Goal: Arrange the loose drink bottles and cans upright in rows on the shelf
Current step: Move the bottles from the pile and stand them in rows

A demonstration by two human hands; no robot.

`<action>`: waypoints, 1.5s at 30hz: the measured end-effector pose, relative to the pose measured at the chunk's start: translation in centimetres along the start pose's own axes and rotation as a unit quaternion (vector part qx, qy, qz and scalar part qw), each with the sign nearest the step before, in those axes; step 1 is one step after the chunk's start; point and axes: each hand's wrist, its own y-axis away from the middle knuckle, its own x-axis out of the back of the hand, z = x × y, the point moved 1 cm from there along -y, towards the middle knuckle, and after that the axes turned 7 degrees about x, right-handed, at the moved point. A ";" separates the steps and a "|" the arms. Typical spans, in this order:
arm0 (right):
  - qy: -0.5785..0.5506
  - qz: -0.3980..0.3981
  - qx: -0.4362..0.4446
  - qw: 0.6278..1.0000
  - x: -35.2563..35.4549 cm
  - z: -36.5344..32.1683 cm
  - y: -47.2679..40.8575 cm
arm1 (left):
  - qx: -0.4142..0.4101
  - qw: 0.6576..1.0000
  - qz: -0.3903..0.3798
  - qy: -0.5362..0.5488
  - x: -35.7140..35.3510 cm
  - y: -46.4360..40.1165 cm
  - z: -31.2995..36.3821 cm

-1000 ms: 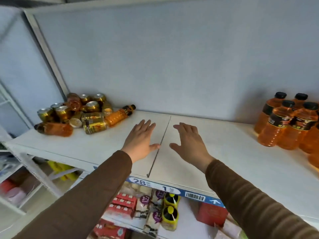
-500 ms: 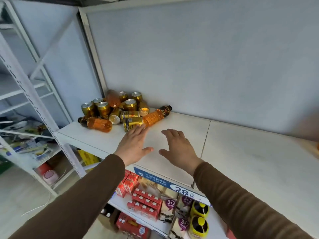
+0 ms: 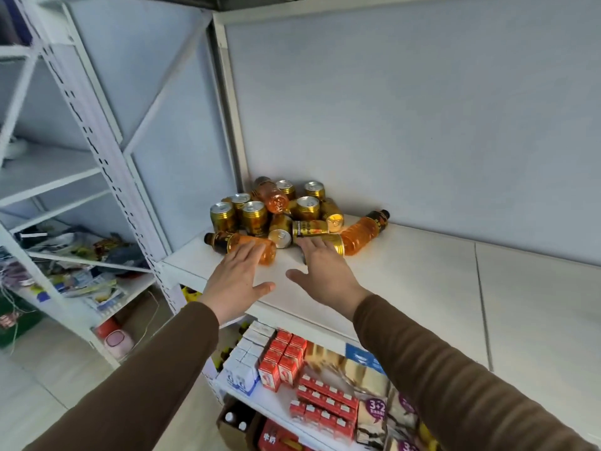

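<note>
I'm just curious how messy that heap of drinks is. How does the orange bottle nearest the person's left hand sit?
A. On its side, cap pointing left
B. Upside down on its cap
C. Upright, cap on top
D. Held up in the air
A: the orange bottle lies flat on the shelf, its black cap toward the left, just beyond the left hand.

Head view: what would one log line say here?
left hand open, over lying bottle | right hand open, at can | nothing gripped
</note>
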 end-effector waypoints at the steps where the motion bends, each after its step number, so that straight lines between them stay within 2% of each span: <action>1: -0.004 0.004 -0.001 1.000 -0.7 -0.9 -1.1 | 0.001 1.000 0.001 0.004 0.2 -0.4 -1.7; 4: -0.016 0.013 -0.007 1.000 -2.6 -3.0 -4.0 | 0.008 1.000 -0.003 0.020 0.5 -1.6 -5.7; 12: -0.023 -0.031 -0.027 0.999 -6.4 -6.0 -11.8 | 0.030 0.997 -0.015 0.069 0.3 -3.7 -12.0; 21: 0.024 -0.118 -0.063 0.991 -9.5 -5.5 -16.5 | 0.057 0.994 -0.024 0.093 -0.1 -5.3 -13.5; 28: 0.063 -0.124 -0.039 0.989 -11.3 -5.9 -17.5 | 0.084 0.986 -0.035 0.139 -0.4 -5.9 -15.0; 34: 0.054 -0.174 -0.050 0.982 -11.8 -6.2 -18.2 | 0.091 0.984 -0.048 0.144 -1.0 -6.1 -15.6; 37: -0.010 -0.152 -0.065 0.986 -11.7 -5.5 -17.3 | 0.081 0.983 -0.038 0.162 -0.5 -6.4 -15.2; 40: -0.097 -0.088 -0.089 0.987 -9.8 -3.9 -16.1 | 0.065 0.972 -0.003 0.224 0.8 -7.0 -14.5; 45: -0.140 0.004 -0.159 0.977 -5.2 -0.1 -14.1 | 0.061 0.945 0.045 0.318 3.0 -9.7 -11.3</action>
